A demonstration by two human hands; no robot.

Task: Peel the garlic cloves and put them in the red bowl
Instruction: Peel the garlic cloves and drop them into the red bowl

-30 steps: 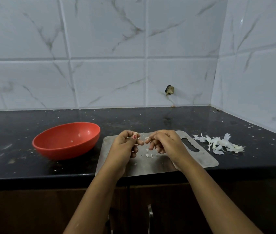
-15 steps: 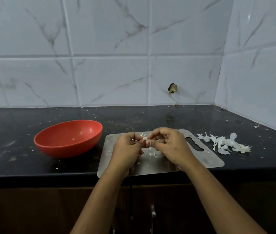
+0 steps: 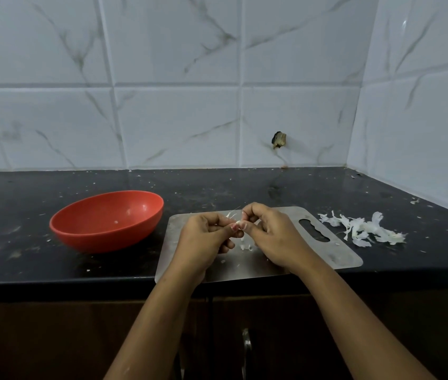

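Above a steel cutting board (image 3: pixel 338 256), my left hand (image 3: pixel 203 239) and my right hand (image 3: pixel 275 237) meet, both pinching one small white garlic clove (image 3: pixel 238 224) between fingertips. Thin skin strands stick up from the clove. A few white peel bits (image 3: pixel 246 246) lie on the board under the hands. The red bowl (image 3: pixel 107 220) stands on the black counter left of the board, holding only a couple of tiny white specks.
A pile of white garlic peels (image 3: pixel 362 229) lies on the counter right of the board. Tiled walls close the back and right side. The counter's front edge runs just below the board, with cabinet doors and a handle (image 3: pixel 246 349) beneath.
My hands have come together on the clove, after being slightly apart a second ago. The view has shifted a little; bowl and board stay in place.
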